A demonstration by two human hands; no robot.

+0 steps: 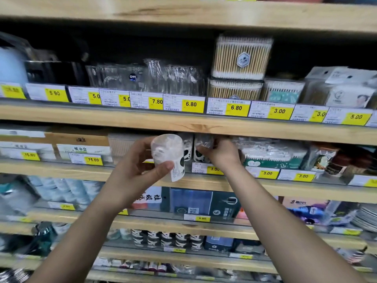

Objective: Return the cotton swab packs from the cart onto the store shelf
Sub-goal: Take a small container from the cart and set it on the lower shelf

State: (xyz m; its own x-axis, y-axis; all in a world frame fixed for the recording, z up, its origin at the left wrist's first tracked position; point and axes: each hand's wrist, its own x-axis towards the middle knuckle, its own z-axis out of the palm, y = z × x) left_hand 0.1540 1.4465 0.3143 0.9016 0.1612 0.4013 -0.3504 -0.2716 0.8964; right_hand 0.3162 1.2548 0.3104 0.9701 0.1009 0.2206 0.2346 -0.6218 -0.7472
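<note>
Pack (pixel 168 157) gripped upright in left hand (pixel 130 170), just left of shelf slot where right hand (pixel 219 155) grasps another pack (pixel 202 149).

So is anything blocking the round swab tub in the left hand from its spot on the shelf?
Partly. The right hand is in the shelf bay, gripping a matching tub directly behind the held cotton swab tub. Another matching tub stands beside it. The left hand holds its tub in front of the shelf edge.

A shop: stocked wooden shelves (pixel 183 123) with yellow price tags (pixel 192 104).
</note>
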